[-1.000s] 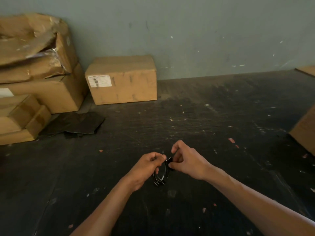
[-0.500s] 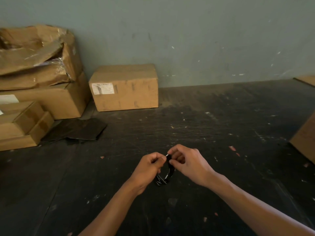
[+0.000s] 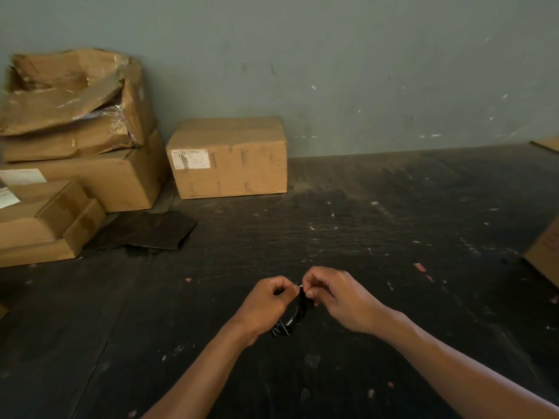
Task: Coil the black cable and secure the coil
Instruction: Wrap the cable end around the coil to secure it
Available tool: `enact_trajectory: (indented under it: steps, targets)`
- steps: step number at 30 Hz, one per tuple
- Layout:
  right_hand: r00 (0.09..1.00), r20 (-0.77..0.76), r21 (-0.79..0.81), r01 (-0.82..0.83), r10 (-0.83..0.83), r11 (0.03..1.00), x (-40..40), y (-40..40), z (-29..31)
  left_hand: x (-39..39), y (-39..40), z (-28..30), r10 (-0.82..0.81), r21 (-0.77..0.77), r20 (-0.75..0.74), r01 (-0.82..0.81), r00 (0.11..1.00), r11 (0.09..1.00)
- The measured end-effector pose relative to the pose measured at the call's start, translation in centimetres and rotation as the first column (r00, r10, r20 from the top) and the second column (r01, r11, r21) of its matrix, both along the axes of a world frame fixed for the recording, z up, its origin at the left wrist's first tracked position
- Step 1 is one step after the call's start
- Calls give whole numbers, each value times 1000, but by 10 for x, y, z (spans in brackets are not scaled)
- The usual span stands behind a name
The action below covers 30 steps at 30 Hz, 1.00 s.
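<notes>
Black cable (image 3: 291, 320) hangs as a small coil between both hands, above the dark surface (image 3: 393, 237), well in front of the sealed cardboard box (image 3: 230, 158) at the wall. Label (image 3: 190, 159) on that box: white, print too small to read. Left hand (image 3: 266, 306): fingers curled shut, pinching the coil's top. Right hand (image 3: 338, 297): thumb and forefinger pressed together on the same top section, just beside the left hand's fingertips. Lower loops dangle free below both hands.
</notes>
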State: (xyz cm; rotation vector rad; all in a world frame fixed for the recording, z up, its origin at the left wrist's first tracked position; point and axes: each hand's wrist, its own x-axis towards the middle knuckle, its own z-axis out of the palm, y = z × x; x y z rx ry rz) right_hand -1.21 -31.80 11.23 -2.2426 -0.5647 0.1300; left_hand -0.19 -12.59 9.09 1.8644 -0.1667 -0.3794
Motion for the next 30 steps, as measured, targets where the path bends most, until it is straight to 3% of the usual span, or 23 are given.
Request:
enact_trajectory:
  steps: [7, 15, 18, 21, 25, 30]
  targets:
    - [995, 26, 16, -97, 96, 995, -6, 0, 6, 9, 16, 1, 216, 4, -60, -216, 974, 976]
    - [968, -242, 403, 33, 72, 914, -7, 9, -1, 8, 16, 0, 153, -55, -69, -157, 986, 986]
    - [891, -454, 514, 269, -7, 814, -6, 13, -6, 8, 17, 1, 131, -67, -17, -132, 991, 989]
    - [791, -612, 517, 424, -26, 744, -6, 17, -11, 8, 16, 1, 91, -68, 44, -88, 995, 994]
    - [681, -730, 525, 501, 61, 688, -6, 18, -12, 8, 15, 0, 46, -53, 79, -42, 996, 998]
    - [649, -756, 501, 498, 78, 708, -9, 14, -18, 8, 17, 0, 29, -117, 82, -19, 996, 993]
